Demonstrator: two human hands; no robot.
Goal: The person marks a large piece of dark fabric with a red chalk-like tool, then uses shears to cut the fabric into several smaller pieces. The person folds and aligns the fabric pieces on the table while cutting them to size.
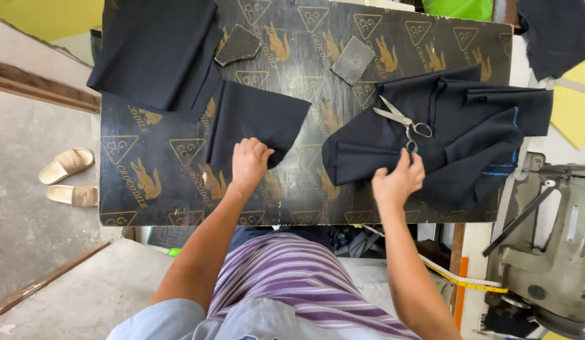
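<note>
While our left hand (pixel 249 162) lies flat on a cut cloth piece (pixel 258 119), our right hand (pixel 399 179) pinches the folded dark cloth (pixel 456 138) under scissors (pixel 402 123), near the bench (pixel 154 182) front edge.

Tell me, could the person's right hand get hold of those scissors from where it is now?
Probably yes. The right hand rests on the dark cloth just below the handles of the scissors, which lie open on top with nothing covering them.

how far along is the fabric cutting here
Done, apparently: a cut dark piece lies flat under the left hand. In hand: the right hand touches the scissors on the bunched dark cloth. Left, apparently: that cloth looks uncut.
</note>
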